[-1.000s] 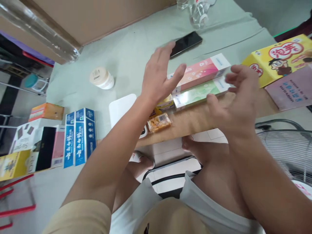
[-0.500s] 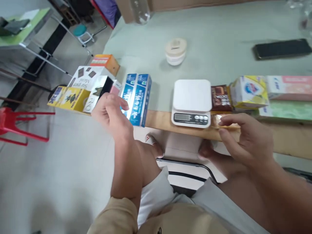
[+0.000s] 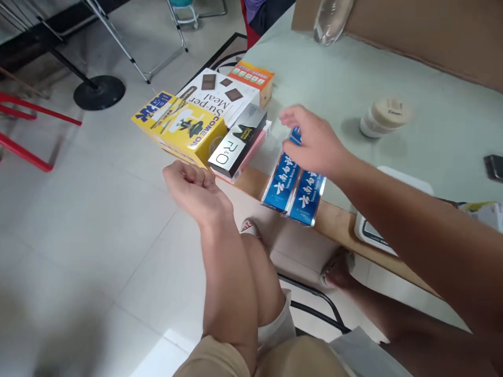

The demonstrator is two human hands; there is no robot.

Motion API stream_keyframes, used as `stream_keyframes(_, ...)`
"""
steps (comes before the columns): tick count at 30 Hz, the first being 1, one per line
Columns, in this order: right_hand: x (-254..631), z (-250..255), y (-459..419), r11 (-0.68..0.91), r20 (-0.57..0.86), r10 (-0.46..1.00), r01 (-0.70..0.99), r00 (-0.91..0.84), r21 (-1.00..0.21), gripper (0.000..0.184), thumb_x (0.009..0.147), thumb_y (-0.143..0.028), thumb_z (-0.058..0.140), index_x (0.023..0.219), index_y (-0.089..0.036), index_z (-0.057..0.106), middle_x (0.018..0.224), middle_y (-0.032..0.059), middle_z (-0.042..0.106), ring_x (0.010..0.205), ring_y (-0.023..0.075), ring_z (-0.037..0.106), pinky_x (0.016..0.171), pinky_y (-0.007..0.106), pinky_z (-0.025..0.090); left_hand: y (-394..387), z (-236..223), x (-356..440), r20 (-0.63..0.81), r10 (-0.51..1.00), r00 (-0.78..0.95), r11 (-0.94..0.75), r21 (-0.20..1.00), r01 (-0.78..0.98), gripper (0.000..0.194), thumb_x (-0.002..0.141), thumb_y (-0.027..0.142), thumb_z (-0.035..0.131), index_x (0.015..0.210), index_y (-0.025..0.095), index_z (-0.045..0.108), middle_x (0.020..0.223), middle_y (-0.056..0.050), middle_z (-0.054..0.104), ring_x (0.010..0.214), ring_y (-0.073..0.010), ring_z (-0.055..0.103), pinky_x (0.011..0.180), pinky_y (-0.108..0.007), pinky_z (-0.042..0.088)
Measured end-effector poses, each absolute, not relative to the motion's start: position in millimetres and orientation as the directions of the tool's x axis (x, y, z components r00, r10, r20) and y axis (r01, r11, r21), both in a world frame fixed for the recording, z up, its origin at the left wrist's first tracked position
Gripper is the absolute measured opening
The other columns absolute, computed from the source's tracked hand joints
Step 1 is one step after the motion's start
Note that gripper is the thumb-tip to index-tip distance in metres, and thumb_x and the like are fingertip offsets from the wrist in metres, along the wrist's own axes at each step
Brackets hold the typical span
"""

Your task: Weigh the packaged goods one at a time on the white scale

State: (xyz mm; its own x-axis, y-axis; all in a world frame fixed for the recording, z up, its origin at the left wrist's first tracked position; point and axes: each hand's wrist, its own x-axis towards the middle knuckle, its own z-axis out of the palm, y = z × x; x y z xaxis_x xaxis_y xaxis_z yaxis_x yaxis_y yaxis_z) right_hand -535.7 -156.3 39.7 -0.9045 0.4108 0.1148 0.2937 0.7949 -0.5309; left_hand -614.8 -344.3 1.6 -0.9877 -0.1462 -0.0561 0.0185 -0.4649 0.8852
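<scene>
My left hand (image 3: 196, 191) is beside the table's front edge, palm up, with its fingers curled in and nothing visible in them. Just above it are a yellow box (image 3: 183, 125) and a black and silver box (image 3: 239, 141), which rests on a pink box (image 3: 257, 149). Over two blue toothpaste boxes (image 3: 293, 180) hovers my right hand (image 3: 310, 141), thumb apart from the fingers and holding nothing. It hides the boxes' far ends; whether it touches them I cannot tell. My right forearm covers part of a white kitchen scale (image 3: 377, 238).
A white box with chocolate pictures (image 3: 223, 94) and an orange box (image 3: 251, 76) stand at the table's left edge. Farther back are a lidded tub (image 3: 385, 115) and a clear plastic bottle (image 3: 332, 21). A phone (image 3: 495, 167) shows at the right edge.
The view has swung left. My right hand has moved from beside the scale, leftward to above the toothpaste boxes. My left hand has turned palm up and sits below the yellow box.
</scene>
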Motion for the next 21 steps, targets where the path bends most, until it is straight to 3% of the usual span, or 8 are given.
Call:
stream_keyframes(2, -571, 37, -153, 0.766, 0.020, 0.450, 0.375, -0.893, -0.522, 0.069, 0.081, -0.006, 0.061, 0.149, -0.012, 0.048, 0.149, 0.0173, 0.061, 0.138, 0.0301, 0.060, 0.117, 0.048, 0.047, -346, 4, -617, -0.175, -0.193, -0.965, -0.533, 0.845, -0.047, 0.039, 0.079, 0.020, 0.051, 0.069, 0.021, 0.014, 0.067, 0.003, 0.015, 0.053, -0.0113, 0.018, 0.050, -0.029, 0.025)
stream_keyframes(5, -600, 35, -148, 0.738, -0.058, 0.449, 0.407, -0.892, -0.538, 0.081, 0.083, -0.008, 0.065, 0.159, -0.018, 0.037, 0.158, 0.0157, 0.054, 0.143, 0.0311, 0.056, 0.115, 0.048, 0.048, -347, 5, -621, -0.267, -0.079, -0.960, -0.578, 0.797, -0.175, 0.035, 0.082, 0.021, 0.049, 0.067, 0.022, 0.017, 0.067, 0.003, 0.016, 0.053, -0.0119, 0.021, 0.051, -0.028, 0.029)
stream_keyframes(8, -608, 30, -146, 0.737, -0.084, 0.406, 0.381, -0.910, -0.559, 0.075, 0.084, -0.007, 0.061, 0.155, -0.019, 0.043, 0.150, 0.0132, 0.061, 0.142, 0.0315, 0.057, 0.115, 0.048, 0.046, -345, 7, -622, -0.309, 0.045, -0.950, -0.586, 0.762, -0.276, 0.031, 0.084, 0.021, 0.048, 0.063, 0.022, 0.025, 0.066, 0.003, 0.017, 0.054, -0.0120, 0.022, 0.051, -0.027, 0.029)
stream_keyframes(12, -608, 22, -150, 0.700, -0.084, 0.412, 0.374, -0.907, -0.608, 0.059, 0.084, -0.008, 0.056, 0.141, -0.020, 0.053, 0.136, 0.0080, 0.066, 0.132, 0.0267, 0.062, 0.114, 0.045, 0.046, -341, 11, -620, -0.318, 0.033, -0.947, -0.558, 0.781, -0.281, 0.030, 0.088, 0.021, 0.045, 0.061, 0.022, 0.031, 0.064, 0.001, 0.022, 0.054, -0.0129, 0.023, 0.049, -0.028, 0.028)
stream_keyframes(17, -593, 32, -165, 0.616, 0.087, 0.473, 0.259, -0.877, -0.744, 0.042, 0.081, -0.008, 0.057, 0.119, -0.025, 0.057, 0.118, 0.0012, 0.067, 0.114, 0.0203, 0.066, 0.112, 0.040, 0.050, -347, 6, -615, -0.154, 0.040, -0.987, -0.527, 0.836, -0.152, 0.038, 0.093, 0.032, 0.047, 0.065, 0.022, 0.024, 0.063, 0.001, 0.021, 0.054, -0.0143, 0.024, 0.052, -0.030, 0.029)
stream_keyframes(21, -530, 60, -179, 0.319, 0.179, 0.691, 0.073, -0.700, -0.945, 0.021, 0.090, -0.028, 0.058, 0.110, -0.029, 0.052, 0.105, -0.0004, 0.063, 0.086, 0.0159, 0.069, 0.080, 0.034, 0.061, -343, 20, -599, 0.080, 0.101, -0.992, -0.574, 0.819, 0.008, 0.045, 0.091, 0.043, 0.050, 0.066, 0.021, 0.020, 0.065, 0.002, 0.020, 0.055, -0.0133, 0.024, 0.055, -0.030, 0.030)
